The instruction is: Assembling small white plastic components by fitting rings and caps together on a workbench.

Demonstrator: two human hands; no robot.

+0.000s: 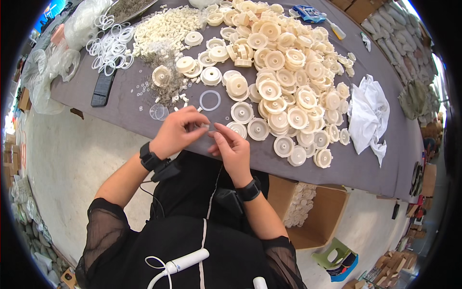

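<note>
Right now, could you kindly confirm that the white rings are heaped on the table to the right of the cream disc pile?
Not quite: the head view shows the white rings heaped on the table to the left of the cream disc pile.

So the thing being worked on is one tiny pale piece (pixel 205 126), pinched at the fingertips of the left hand (pixel 180 130), with the right hand's (pixel 233 154) thumb and index fingertips just beside it. It's up off the tabletop (pixel 375 178), over the near edge. Looks whitish (kinda blurry, and fingers cover part of it), so I can't tell its exact shape or tilt.
</note>
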